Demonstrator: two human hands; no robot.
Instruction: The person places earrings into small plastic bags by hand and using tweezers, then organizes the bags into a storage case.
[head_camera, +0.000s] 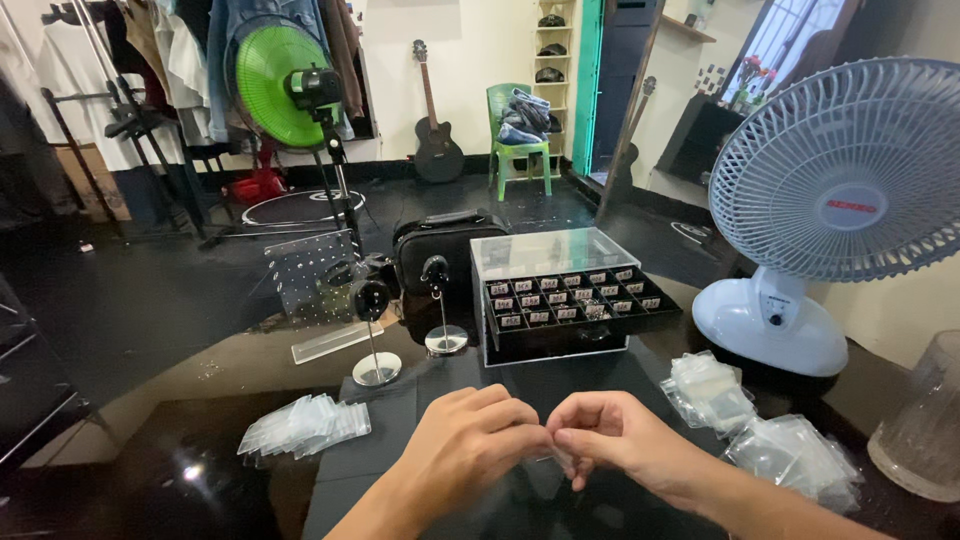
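Observation:
My left hand (470, 440) and my right hand (610, 435) meet fingertip to fingertip over a dark mat (385, 420) at the table's near edge. Both pinch a small clear plastic bag (548, 460) between them; what is inside it is too small to tell. Beyond the hands stands a black jewellery box (560, 300) with a clear lid and an open drawer of small tagged compartments. Left of it are two round-based display stands (378, 368) (446, 338).
A pile of small clear bags (305, 425) lies at the left, and two more piles (708, 390) (795, 455) at the right. A white desk fan (820, 200) stands at the right, a clear ribbed glass (920, 420) at the far right, a perforated acrylic stand (315, 280) and black pouch (440, 245) behind.

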